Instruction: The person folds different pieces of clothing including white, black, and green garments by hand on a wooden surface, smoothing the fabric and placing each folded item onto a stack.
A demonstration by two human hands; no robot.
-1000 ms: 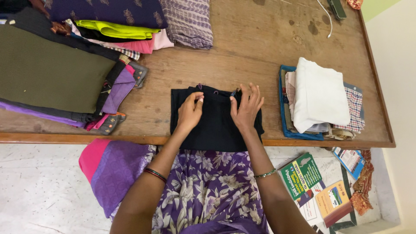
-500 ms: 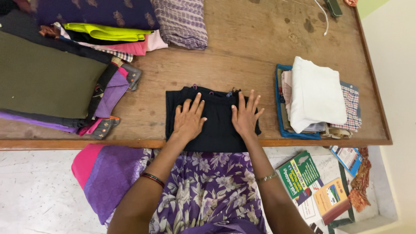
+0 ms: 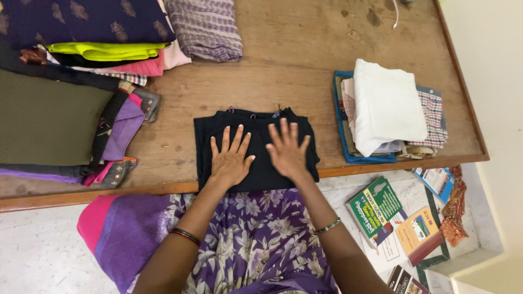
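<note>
Both hands lay flat, palms down, on a folded black garment (image 3: 256,149) at the near edge of the wooden bench (image 3: 294,71). Left hand (image 3: 230,158) was fully open, fingers spread, pressing the garment's left half; gripped nothing. Right hand (image 3: 287,149) likewise open w/ fingers fanned, on the right half, just beside the left; held nothing either. The garment's near edge overhung the bench edge slightly, above the person's purple floral dress (image 3: 256,239).

Left of the garment: a big stack of folded clothes (image 3: 60,120), olive-green piece on top, purple & pink edges showing, well apart from the hands. Behind it, more folded items incl. a yellow-green piece (image 3: 103,50), a dark navy patterned cloth (image 3: 81,19) and a lilac checked cloth (image 3: 206,27). Right of the garment: a second pile w/ a white folded cloth (image 3: 387,106) on top, a checked piece and a blue one under it. On the floor at right lay a green book (image 3: 376,209) & other booklets.
</note>
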